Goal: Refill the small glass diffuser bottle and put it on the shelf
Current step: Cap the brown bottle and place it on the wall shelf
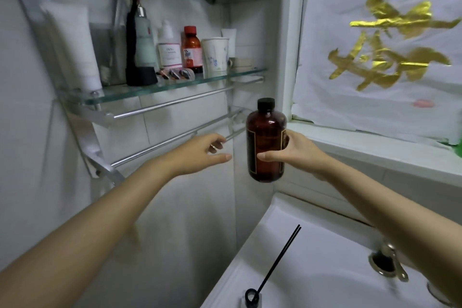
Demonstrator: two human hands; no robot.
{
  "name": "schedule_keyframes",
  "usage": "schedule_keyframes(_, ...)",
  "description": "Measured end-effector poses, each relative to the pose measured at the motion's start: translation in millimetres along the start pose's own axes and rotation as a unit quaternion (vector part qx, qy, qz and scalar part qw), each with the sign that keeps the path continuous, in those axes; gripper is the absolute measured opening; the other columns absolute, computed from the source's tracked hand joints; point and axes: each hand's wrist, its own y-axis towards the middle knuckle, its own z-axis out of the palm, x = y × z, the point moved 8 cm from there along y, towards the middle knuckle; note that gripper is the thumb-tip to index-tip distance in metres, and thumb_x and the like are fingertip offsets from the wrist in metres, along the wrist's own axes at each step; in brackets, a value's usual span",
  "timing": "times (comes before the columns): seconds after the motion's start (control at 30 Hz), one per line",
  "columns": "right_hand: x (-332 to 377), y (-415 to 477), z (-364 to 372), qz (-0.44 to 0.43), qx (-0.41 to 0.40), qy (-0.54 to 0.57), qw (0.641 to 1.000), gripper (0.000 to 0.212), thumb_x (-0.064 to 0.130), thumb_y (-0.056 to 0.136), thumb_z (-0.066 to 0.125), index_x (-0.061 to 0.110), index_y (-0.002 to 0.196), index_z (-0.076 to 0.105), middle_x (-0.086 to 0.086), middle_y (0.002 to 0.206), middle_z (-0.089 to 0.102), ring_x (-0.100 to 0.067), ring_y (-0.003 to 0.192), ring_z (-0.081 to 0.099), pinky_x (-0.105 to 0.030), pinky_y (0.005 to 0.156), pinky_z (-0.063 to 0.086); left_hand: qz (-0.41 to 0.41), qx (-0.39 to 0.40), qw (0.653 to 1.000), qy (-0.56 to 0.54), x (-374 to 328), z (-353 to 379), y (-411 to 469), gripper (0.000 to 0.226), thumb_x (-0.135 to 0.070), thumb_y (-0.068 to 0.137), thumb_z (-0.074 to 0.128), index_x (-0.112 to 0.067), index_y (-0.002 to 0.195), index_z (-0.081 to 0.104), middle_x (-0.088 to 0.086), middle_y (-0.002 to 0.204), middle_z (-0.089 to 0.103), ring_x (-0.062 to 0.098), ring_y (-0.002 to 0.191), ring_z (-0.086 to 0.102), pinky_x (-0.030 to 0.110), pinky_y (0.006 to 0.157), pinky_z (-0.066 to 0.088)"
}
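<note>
My right hand [297, 150] grips a large amber refill bottle [265, 142] with a black screw cap on, held upright in the air below the glass shelf [175, 84]. My left hand [200, 154] is open just left of the bottle, fingers apart, touching nothing. The small glass diffuser bottle [251, 299] stands on the sink's rim at the bottom edge of the view, with two black reed sticks [280, 260] leaning out of its black neck.
The glass shelf carries several toiletries: a white tube [75, 47], a dark pump bottle [136, 40], a red-capped brown bottle [191, 49], a paper cup [215, 56]. Two metal towel rails [170, 140] run below it. A white sink [325, 270] with a tap [387, 261] lies bottom right, under a covered window [375, 57].
</note>
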Motion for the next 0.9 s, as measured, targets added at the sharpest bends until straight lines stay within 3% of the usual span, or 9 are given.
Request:
schedule_keyframes(0.1,15.4,10.1,-6.6,-0.012,-0.004,-0.007,1.000,0.031,0.034,0.067,0.079,0.023,0.094,0.067,0.003,0.094,0.074,-0.009,0.089,0.068,-0.025,0.082,0.050,0.003,0.002,1.000,0.021,-8.5,-14.8,1.4,0.052,-0.040,0.085,0.058,-0.017,0.130,0.044,0.002,0.125,0.056,0.014,0.109,0.055,0.023,0.089,0.040)
schedule_keyframes(0.2,34.5,18.3,-12.9,-0.023,-0.001,0.010,1.000,0.022,0.029,0.070,0.077,0.028,0.089,0.066,0.012,0.086,0.071,0.004,0.076,0.065,-0.012,0.067,0.047,0.007,-0.006,0.999,0.041,-17.9,-32.7,3.8,0.053,-0.040,0.085,0.057,-0.016,0.130,0.043,0.002,0.126,0.055,0.015,0.109,0.055,0.025,0.092,0.042)
schedule_keyframes(0.4,66.1,36.4,-22.1,-0.042,0.010,0.025,0.999,0.014,0.023,0.075,0.074,0.029,0.082,0.064,0.020,0.062,0.065,0.013,0.055,0.058,-0.002,0.047,0.038,0.013,-0.019,0.998,0.053,-32.4,-63.9,9.5,0.054,-0.043,0.083,0.058,-0.019,0.129,0.045,0.000,0.126,0.057,0.012,0.108,0.055,0.023,0.085,0.041)
schedule_keyframes(0.53,85.0,50.7,-30.6,-0.051,-0.001,0.014,0.999,0.011,0.027,0.075,0.074,0.029,0.080,0.064,0.018,0.063,0.063,0.009,0.053,0.056,-0.003,0.046,0.038,0.020,-0.023,0.997,0.070,-47.6,-84.6,13.2,0.056,-0.043,0.084,0.057,-0.018,0.132,0.043,0.000,0.126,0.055,0.011,0.108,0.054,0.022,0.086,0.039)
schedule_keyframes(0.67,102.5,64.2,-39.1,-0.068,-0.011,0.006,0.998,0.017,0.028,0.075,0.074,0.030,0.068,0.059,0.022,0.047,0.057,0.008,0.045,0.051,-0.005,0.042,0.035,0.028,-0.036,0.996,0.070,-55.9,-103.2,16.2,0.057,-0.043,0.084,0.057,-0.017,0.132,0.043,-0.001,0.126,0.056,0.011,0.110,0.054,0.022,0.090,0.041)
schedule_keyframes(0.9,122.6,92.0,-50.0,-0.074,-0.021,0.012,0.997,0.018,0.034,0.074,0.073,0.029,0.088,0.064,0.006,0.083,0.068,-0.009,0.076,0.063,-0.017,0.060,0.045,0.033,-0.067,0.994,0.075,-63.0,-131.6,22.9,0.052,-0.041,0.083,0.059,-0.017,0.128,0.048,-0.001,0.121,0.058,0.013,0.109,0.055,0.027,0.096,0.043)
